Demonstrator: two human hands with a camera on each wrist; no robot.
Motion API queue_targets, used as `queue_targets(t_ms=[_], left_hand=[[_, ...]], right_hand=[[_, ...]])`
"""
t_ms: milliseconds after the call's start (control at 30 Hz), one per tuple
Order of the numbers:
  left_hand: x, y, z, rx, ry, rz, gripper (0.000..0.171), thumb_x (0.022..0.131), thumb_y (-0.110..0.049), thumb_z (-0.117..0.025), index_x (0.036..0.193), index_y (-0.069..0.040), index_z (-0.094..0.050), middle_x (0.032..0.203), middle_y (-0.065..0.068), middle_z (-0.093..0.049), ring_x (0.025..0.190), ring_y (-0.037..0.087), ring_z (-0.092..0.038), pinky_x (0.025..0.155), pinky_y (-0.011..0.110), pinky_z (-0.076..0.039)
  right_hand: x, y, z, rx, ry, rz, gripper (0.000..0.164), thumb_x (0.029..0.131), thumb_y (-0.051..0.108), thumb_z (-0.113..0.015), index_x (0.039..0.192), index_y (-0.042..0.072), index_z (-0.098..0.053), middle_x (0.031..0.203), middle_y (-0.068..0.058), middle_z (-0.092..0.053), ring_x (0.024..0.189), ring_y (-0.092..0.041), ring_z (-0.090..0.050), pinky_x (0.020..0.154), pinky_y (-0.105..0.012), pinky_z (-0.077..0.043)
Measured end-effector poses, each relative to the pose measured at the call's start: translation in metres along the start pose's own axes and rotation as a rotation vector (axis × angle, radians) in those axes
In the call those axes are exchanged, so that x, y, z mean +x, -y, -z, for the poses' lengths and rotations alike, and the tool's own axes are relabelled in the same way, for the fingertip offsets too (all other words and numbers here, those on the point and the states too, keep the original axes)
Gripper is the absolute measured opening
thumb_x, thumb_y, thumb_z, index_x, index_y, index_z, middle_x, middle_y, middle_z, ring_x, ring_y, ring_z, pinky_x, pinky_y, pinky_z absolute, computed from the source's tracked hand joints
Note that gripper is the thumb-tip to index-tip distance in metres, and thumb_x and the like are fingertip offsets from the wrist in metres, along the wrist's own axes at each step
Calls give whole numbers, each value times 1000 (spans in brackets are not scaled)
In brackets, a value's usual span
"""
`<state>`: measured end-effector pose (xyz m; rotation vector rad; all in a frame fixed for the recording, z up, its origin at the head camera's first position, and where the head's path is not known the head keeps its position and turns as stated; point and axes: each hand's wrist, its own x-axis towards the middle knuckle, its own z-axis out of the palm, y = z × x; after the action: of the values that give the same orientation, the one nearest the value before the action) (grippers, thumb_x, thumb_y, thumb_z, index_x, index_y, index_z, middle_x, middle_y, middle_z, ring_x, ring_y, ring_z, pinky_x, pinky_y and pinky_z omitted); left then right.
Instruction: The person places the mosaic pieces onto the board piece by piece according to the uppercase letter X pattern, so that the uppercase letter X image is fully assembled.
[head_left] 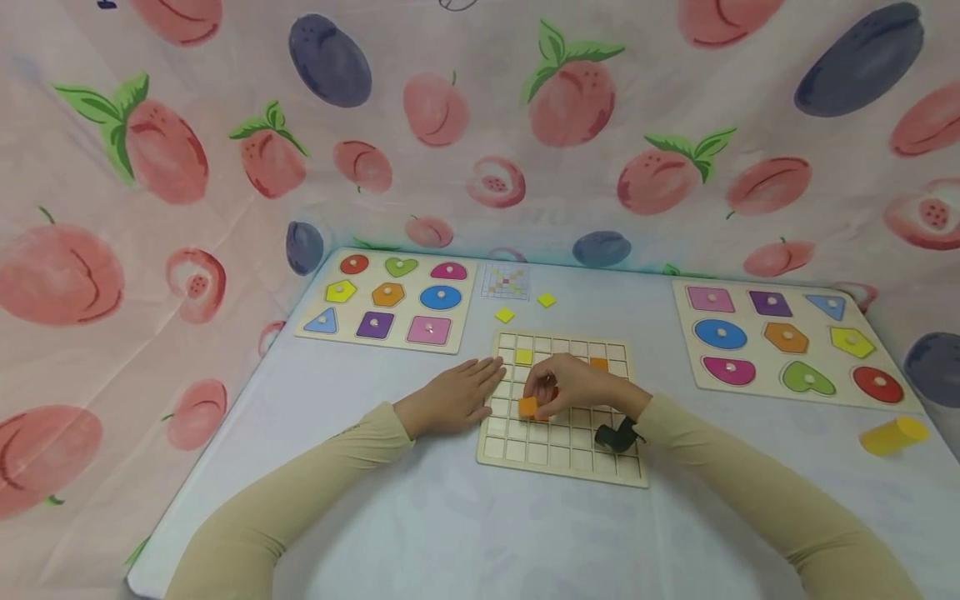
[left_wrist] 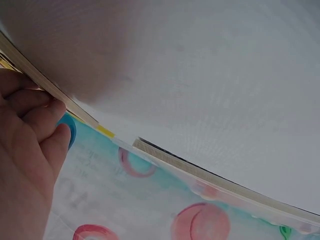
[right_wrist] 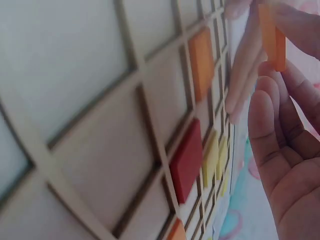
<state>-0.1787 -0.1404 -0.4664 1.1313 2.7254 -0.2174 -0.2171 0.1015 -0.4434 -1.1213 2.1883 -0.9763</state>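
Over the grid board, my right hand pinches an orange square tile between thumb and fingers. In the right wrist view that tile stands off the board's surface. Flat and with fingers extended, my left hand rests at the board's left edge. Set in the grid are a yellow tile, another orange tile near the upper right, and a red tile mostly hidden by my right hand in the head view. One more orange tile sits in a cell close to the held one.
Two loose yellow tiles lie behind the board, beside a small printed pattern card. Shape-puzzle boards stand at back left and right. A yellow cylinder lies at far right. Fruit-printed cloth hangs behind.
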Motion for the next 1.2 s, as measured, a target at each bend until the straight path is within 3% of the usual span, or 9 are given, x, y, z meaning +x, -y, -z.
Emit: queue_targets(t_ms=[533,1100,1200], left_hand=[[0,0,-2,-4,-4,-5,65,98,-42,-37,150,-7,-20,158,8,-18,147,21,-17,121,34,-17],[0,1,-3,7,-14,-8,66,98,-42,-38,150,-6,-20,158,7,-20,146,21,-19,120,34,-19],[0,1,-2,7,-16,-9,65,98,-42,-38,150,-6,-21,158,8,-20,146,21,-19,120,34,-19]], right_hand=[[9,7,-17,-94,110,-8,17,73,15,-80,86,13,-69,75,5,-62,66,-5,-52,61,-19,-50],[10,7,-16,-134,103,58,18,71,15,-81,82,10,-68,72,5,-61,63,-2,-49,57,-17,-48],[10,8,-16,-138,101,37,17,71,15,-81,81,10,-68,71,5,-61,62,-1,-49,57,-17,-48]])
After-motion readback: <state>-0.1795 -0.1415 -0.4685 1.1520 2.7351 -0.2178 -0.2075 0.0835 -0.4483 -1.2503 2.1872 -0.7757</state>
